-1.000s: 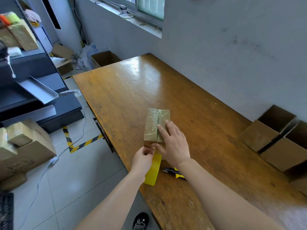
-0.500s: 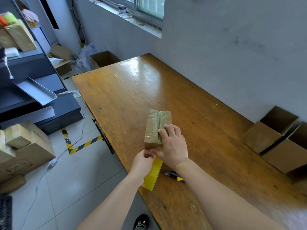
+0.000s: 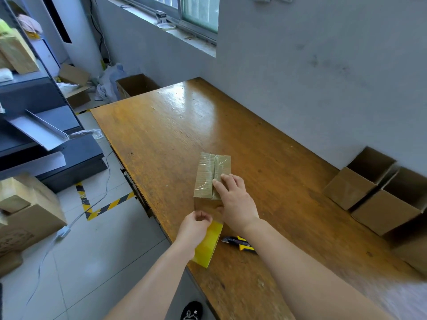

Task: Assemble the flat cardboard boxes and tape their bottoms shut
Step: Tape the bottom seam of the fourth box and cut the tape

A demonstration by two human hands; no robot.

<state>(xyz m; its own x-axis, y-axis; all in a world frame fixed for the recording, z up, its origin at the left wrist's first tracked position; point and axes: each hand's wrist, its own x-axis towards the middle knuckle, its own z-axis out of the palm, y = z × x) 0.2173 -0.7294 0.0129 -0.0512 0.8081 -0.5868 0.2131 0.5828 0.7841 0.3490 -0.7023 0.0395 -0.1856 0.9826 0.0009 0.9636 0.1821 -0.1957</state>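
Box [image 3: 211, 179]: small, oblong, brown cardboard, standing mid-surface [image 3: 161, 135] on worn, varnished wood. Top seam under glossy, wrinkled clear tape [image 3: 213, 165].

Right hand [image 3: 235, 202] on box's near end, fingers flat on top, thumb down the near side. Left hand [image 3: 196, 227] just nearer than box, curled round yellow tape roll [image 3: 208, 247].

Yellow-black knife [image 3: 239, 242] nearer still. Open boxes [image 3: 369, 188] well right of box.

Since a second ago: box unmoved, both hands keep their places.

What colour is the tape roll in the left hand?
Translucent yellow tape roll; the head view shows it.
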